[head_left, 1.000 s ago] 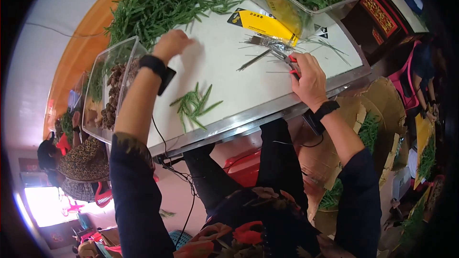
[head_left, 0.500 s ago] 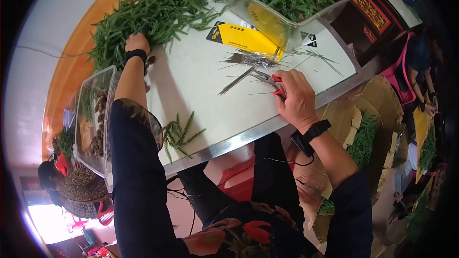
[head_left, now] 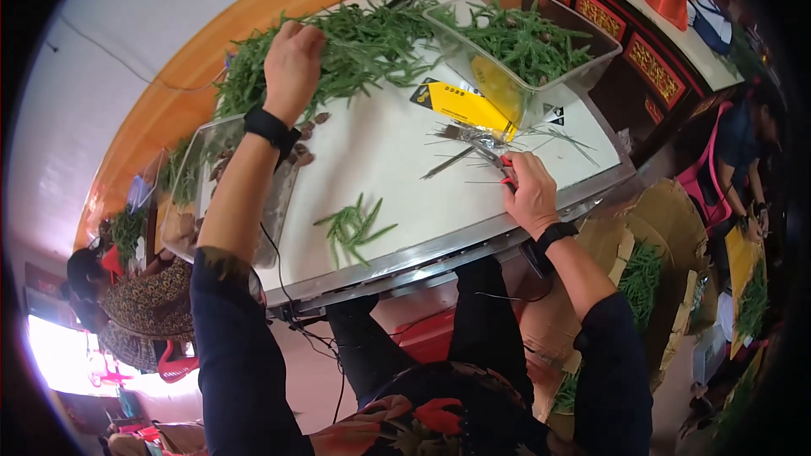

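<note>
My left hand point(head_left: 293, 67) is raised over the near edge of a long heap of green artificial pine sprigs point(head_left: 363, 46). Its fingers are curled together, and whatever they may pinch is hidden. In my right hand point(head_left: 534, 192) are needle-nose pliers point(head_left: 488, 154) with red-and-black handles, their tip pointing left on the white table. Beside that tip lie thin dark wires point(head_left: 448, 163) and a clear packet of wires point(head_left: 473, 137). A small bunch of sprigs point(head_left: 355, 230) rests apart, close to the table's front edge.
A clear bin point(head_left: 583, 76) of sprigs stands at the back right, by a yellow card point(head_left: 460, 107). At the left, another clear bin point(head_left: 190, 177) and loose pine cones point(head_left: 302, 152) sit near my forearm. Cardboard point(head_left: 667, 211) lies right of the table. Other people work at both sides.
My left hand has come up out of the sprig heap, its fingers now curled together. My right hand keeps the pliers near the wires. The whole view has shifted.
</note>
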Tool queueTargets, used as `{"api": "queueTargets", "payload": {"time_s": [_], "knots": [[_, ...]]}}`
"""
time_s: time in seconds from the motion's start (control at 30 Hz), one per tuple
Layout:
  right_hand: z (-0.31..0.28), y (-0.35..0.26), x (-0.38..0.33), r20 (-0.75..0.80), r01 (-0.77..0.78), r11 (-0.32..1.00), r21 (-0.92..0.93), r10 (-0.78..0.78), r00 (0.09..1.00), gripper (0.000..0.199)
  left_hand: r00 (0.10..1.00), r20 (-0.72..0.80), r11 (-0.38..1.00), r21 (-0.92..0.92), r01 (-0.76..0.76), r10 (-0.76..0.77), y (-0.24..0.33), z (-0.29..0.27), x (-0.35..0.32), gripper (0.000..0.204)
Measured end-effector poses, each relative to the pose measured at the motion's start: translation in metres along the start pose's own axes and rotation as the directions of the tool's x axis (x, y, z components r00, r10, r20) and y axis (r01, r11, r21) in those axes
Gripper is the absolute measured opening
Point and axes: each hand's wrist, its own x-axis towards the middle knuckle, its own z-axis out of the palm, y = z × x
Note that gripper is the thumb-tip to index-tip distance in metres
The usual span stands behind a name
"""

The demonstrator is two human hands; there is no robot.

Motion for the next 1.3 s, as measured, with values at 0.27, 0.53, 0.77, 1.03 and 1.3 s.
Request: {"api": "queueTargets", "payload": {"time_s": [0.27, 0.53, 0.77, 1.03, 1.3], "knots": [[-0.004, -0.012, 0.001, -0.088, -0.070, 0.982, 0.177, 0.087, 0.992, 0.021, 0.872, 0.387, 0.740, -0.482, 0.469, -0.300, 0.075, -0.098, -0.042, 0.012], [-0.031, -0.152, 0.027, 0.401, -0.386, 0.486, 0.784, 0.078, 0.913, 0.018, 0.871, 0.473, 0.426, -0.765, 0.482, -0.136, 0.090, -0.142, -0.105, 0.016], [-0.029, -0.189, 0.005, 0.769, -0.750, 0.190, 0.634, -0.050, 0.637, 0.022, 0.872, 0.487, 0.254, -0.851, 0.459, 0.057, 0.095, -0.152, -0.130, 0.024], [0.008, -0.191, -0.016, 0.485, -0.524, 0.241, 0.817, 0.202, 0.851, 0.017, 0.666, 0.560, -0.056, -0.784, 0.618, -0.493, 0.125, -0.156, -0.162, 0.033], [0.019, -0.194, -0.028, 0.070, -0.206, 0.655, 0.727, 0.227, 0.971, 0.011, 0.461, 0.690, -0.195, -0.649, 0.735, -0.558, 0.169, -0.141, -0.182, 0.033]]}}
